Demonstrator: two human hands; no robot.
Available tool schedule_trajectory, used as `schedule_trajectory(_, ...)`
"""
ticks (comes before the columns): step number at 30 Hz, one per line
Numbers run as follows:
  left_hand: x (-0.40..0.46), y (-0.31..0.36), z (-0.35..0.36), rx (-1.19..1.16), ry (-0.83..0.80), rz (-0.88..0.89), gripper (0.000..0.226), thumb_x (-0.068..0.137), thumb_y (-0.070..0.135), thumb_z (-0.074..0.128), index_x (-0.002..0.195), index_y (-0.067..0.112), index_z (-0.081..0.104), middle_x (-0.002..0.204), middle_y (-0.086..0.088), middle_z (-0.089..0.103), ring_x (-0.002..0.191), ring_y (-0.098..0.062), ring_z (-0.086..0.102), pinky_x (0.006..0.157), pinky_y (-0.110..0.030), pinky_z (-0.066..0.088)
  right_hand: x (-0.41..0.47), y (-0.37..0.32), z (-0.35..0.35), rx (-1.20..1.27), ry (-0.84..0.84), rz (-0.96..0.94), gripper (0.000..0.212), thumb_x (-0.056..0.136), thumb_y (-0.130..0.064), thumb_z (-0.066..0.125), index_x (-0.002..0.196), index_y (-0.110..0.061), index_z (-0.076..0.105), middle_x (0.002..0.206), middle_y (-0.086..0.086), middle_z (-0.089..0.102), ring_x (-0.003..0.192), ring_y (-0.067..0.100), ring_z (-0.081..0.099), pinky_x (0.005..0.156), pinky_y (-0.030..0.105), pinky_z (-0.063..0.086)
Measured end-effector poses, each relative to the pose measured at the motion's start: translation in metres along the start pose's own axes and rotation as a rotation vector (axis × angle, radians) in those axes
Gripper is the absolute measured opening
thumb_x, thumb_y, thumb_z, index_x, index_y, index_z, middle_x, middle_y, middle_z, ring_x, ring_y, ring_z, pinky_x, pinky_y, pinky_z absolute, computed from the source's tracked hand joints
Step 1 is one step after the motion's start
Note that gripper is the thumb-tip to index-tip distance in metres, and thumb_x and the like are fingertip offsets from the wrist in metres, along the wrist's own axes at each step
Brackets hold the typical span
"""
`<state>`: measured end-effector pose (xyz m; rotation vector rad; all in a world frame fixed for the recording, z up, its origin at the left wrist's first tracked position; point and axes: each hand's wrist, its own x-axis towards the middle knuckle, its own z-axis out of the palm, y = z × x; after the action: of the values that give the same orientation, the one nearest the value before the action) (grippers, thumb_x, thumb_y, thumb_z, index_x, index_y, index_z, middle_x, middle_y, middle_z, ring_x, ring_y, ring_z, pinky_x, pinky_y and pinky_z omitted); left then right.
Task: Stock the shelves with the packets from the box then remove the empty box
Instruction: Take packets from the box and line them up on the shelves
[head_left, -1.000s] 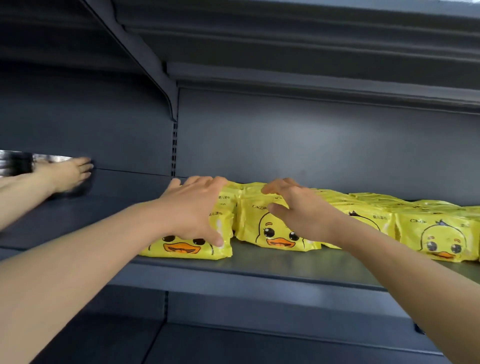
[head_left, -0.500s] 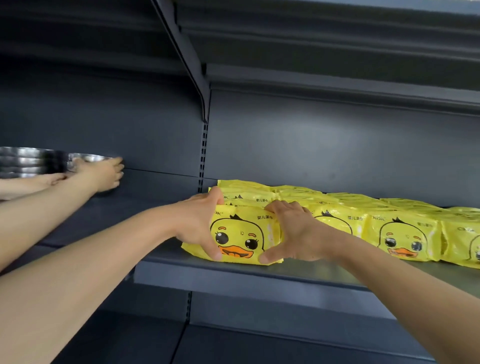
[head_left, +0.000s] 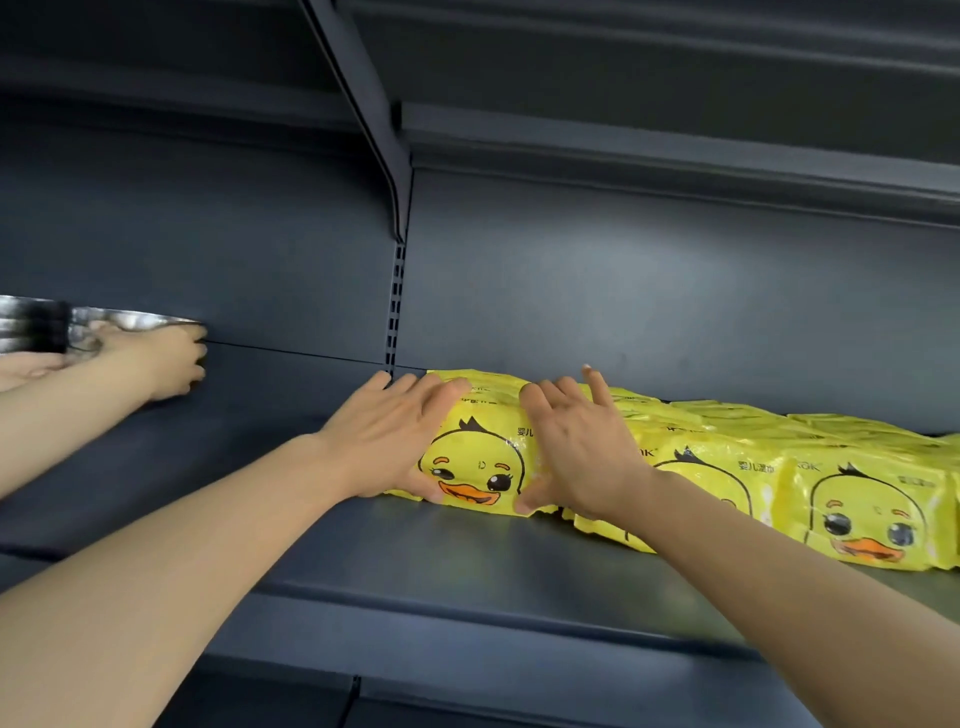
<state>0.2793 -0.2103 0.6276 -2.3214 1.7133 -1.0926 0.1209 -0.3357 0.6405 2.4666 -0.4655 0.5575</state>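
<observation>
A person stands at a dark grey shelf (head_left: 415, 561), both bare arms stretched forward. Half a second ago the end packet (head_left: 475, 457), yellow with a cartoon duck face, was cupped between curled fingers and thumbs near the front edge of the shelf; now it sits further back, upright with the duck facing out, at the left end of a row of matching packets (head_left: 779, 483) that runs off to the right. The left hand (head_left: 387, 441) lies flat against the packet's left side and top corner, fingers straight and together, thumb low at the bottom edge. The right hand (head_left: 576, 441) presses on its right half, fingers straight and spread, thumb down by the lower front edge. Neither grip is clamped: both are apart, pushing rather than holding. The packet lies between the two palms, touching both, and butts against its neighbour. This looks like the squaring-up of a packet just placed, so that one appears stocked. The box is out of sight, so how many packets remain cannot be told. At far left another person's hand (head_left: 171, 358) rests by a stack of steel bowls (head_left: 31, 325) on the neighbouring shelf section
</observation>
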Motion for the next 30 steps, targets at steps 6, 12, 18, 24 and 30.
schedule_trajectory(6, 0.007, -0.002, 0.001, -0.044, -0.073, -0.003, 0.113, 0.066, 0.073, 0.062, 0.147, 0.021, 0.004, 0.142, 0.0, 0.03, 0.124, -0.019, 0.038, 0.097, -0.032, 0.036, 0.002, 0.003, 0.005, -0.012, -0.001, -0.029, 0.092, 0.065, -0.062, 0.071, 0.13, -0.012, 0.029, 0.13, 0.002, 0.044, 0.125, 0.023, 0.039, 0.116, 0.046, 0.004)
schedule_trajectory(12, -0.008, -0.02, -0.01, -0.239, -0.271, -0.028, 0.113, 0.07, 0.054, 0.073, 0.146, 0.037, -0.009, 0.156, 0.012, 0.007, 0.142, -0.014, 0.016, 0.109, -0.041, 0.029, 0.001, 0.014, 0.001, 0.06, -0.118, 0.015, 0.092, 0.067, -0.057, 0.073, 0.132, -0.013, 0.024, 0.14, 0.004, 0.043, 0.135, 0.023, 0.031, 0.117, 0.049, 0.003)
schedule_trajectory(18, -0.001, -0.012, -0.006, -0.091, -0.216, -0.071, 0.111, 0.072, 0.052, 0.072, 0.147, 0.033, -0.007, 0.155, 0.008, 0.017, 0.138, -0.016, 0.027, 0.1, -0.037, 0.034, 0.005, 0.009, -0.001, 0.047, -0.18, 0.036, 0.093, 0.067, -0.05, 0.076, 0.134, -0.012, 0.023, 0.139, 0.005, 0.045, 0.137, 0.023, 0.031, 0.115, 0.051, 0.002)
schedule_trajectory(24, -0.006, -0.007, -0.025, -0.09, -0.316, -0.133, 0.121, 0.066, 0.046, 0.079, 0.148, 0.028, -0.008, 0.157, 0.009, 0.012, 0.143, -0.016, 0.021, 0.106, -0.042, 0.032, -0.006, 0.021, -0.011, 0.31, -0.156, 0.079, 0.075, 0.073, -0.035, 0.075, 0.133, -0.019, 0.032, 0.138, 0.002, 0.046, 0.133, 0.022, 0.036, 0.116, 0.049, 0.006)
schedule_trajectory(30, -0.006, 0.041, -0.045, -0.259, -0.087, -0.161, 0.106, 0.074, 0.06, 0.065, 0.147, 0.03, -0.005, 0.158, 0.0, -0.001, 0.145, -0.019, -0.001, 0.115, -0.049, 0.011, -0.041, 0.062, -0.032, 0.503, -0.045, 0.172, 0.053, 0.084, -0.014, 0.064, 0.131, -0.023, 0.043, 0.141, 0.002, 0.042, 0.131, 0.023, 0.036, 0.112, 0.042, 0.024)
